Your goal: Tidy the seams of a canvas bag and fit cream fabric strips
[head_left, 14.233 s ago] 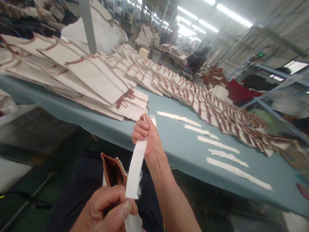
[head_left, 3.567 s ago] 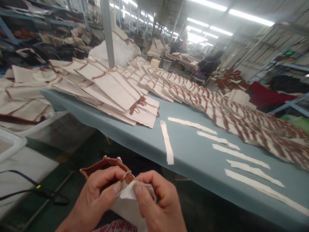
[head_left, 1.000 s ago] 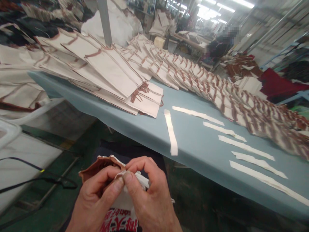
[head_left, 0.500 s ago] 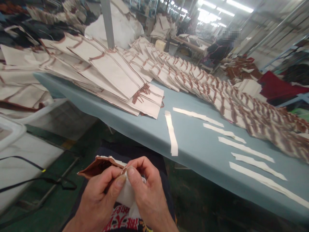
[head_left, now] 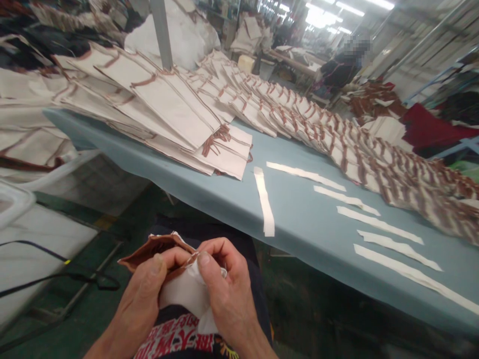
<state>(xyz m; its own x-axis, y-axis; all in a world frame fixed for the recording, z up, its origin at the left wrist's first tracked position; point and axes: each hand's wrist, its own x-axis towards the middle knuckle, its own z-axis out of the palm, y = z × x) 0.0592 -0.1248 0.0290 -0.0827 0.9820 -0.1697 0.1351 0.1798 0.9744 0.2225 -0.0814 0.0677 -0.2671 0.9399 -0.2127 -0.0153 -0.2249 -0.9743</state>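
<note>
A small cream fabric bag (head_left: 179,291) with a brown lining is held over my lap, its brown mouth gaping toward the left. My left hand (head_left: 149,284) grips the bag's edge, with its fingers partly inside the opening and the thumb outside. My right hand (head_left: 224,279) pinches the rim at the right end between thumb and fingers, with a bunched piece of white cloth (head_left: 207,321) hanging below it. What lies right under the right fingertips is hidden.
Before me runs a table with a blue-green cover (head_left: 299,219). Cream strips (head_left: 264,202) lie on it, with stacked cream pieces with brown trim (head_left: 179,109) behind. White bins (head_left: 86,179) stand at the left. Farther back is a person (head_left: 337,70).
My left thumb has slid left, away from the right thumb, and the left hand has moved along the rim. More of the bag's front shows between the hands. The view has shifted slightly.
</note>
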